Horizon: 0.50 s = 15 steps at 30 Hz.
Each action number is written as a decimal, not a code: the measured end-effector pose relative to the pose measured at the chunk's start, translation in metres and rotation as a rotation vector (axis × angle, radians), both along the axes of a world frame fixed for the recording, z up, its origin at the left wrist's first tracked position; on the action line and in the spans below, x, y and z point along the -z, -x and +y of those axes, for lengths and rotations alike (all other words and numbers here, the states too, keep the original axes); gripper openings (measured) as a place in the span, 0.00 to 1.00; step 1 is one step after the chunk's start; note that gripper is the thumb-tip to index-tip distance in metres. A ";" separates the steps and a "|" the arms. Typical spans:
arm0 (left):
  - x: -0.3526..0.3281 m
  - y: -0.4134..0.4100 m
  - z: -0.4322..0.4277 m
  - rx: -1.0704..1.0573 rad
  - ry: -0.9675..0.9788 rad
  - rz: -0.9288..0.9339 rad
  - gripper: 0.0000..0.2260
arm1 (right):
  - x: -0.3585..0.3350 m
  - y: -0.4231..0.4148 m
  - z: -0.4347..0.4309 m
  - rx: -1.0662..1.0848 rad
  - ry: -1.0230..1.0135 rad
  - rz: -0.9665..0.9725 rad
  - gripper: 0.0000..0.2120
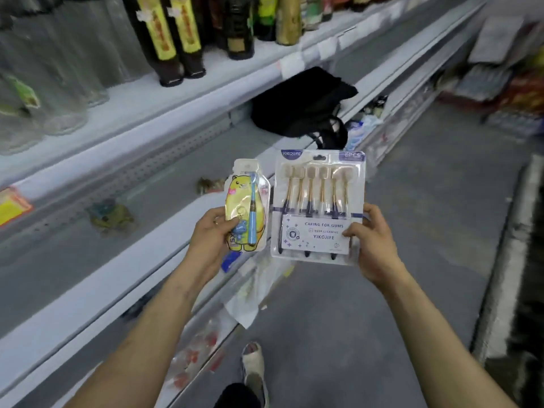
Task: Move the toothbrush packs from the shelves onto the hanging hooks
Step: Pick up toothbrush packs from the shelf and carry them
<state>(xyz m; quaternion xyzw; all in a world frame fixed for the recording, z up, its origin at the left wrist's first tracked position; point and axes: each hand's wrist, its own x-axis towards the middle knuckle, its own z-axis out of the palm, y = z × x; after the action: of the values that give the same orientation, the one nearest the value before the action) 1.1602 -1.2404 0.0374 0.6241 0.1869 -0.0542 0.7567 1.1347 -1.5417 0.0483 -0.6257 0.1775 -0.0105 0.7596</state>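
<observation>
My left hand [210,234] grips a small yellow child's toothbrush pack [248,201] with a cartoon bear and a blue brush, thumb across its lower front. My right hand [374,245] holds a wide clear blister pack [319,201] of several gold-and-navy toothbrushes labelled YIKOJIFE, pinched at its lower right edge. Both packs are upright, side by side, in front of me above the aisle floor. No hanging hooks are in view.
White shelves [147,260] run along my left, carrying dark bottles [176,39] on top, a black bag [303,104] and small toys [112,216] below. Loose plastic packs [250,295] hang over a lower shelf edge. Grey floor [412,231] stretches ahead; stacked goods stand far right.
</observation>
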 end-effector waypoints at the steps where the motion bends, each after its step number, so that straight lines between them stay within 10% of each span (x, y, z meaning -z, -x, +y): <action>1: -0.003 -0.017 -0.020 0.049 -0.003 -0.014 0.11 | -0.001 -0.004 -0.019 0.049 0.002 0.004 0.23; 15: -0.035 -0.265 -0.345 0.759 0.069 -0.093 0.10 | -0.022 -0.066 -0.248 0.658 0.060 -0.052 0.25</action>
<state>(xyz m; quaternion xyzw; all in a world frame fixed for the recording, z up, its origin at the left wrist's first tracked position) 1.4247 -1.5858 0.0722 0.6249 -0.0938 -0.3086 0.7110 1.2005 -1.7899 0.0705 -0.5564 0.3503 -0.2762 0.7010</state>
